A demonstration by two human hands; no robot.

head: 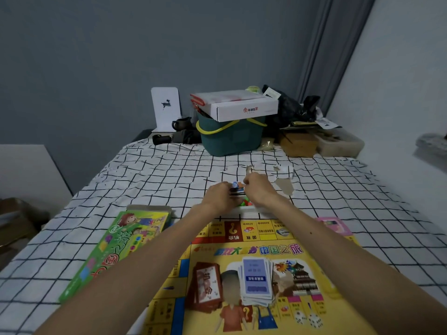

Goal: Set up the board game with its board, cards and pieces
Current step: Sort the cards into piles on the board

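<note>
The yellow game board lies unfolded on the checked cloth in front of me. On it sit a brown card deck, a fanned blue-backed card stack and two white dice. Beyond the board's far edge my left hand and my right hand together hold a small stack of cards between their fingers. Under the hands is a white tray with small red and green pieces. The green game box lid lies at the left.
A pink card pack lies at the board's right. At the far end stand a green basket topped by a white carton, a white bookend, dark cups and clutter. The cloth is torn near my right hand.
</note>
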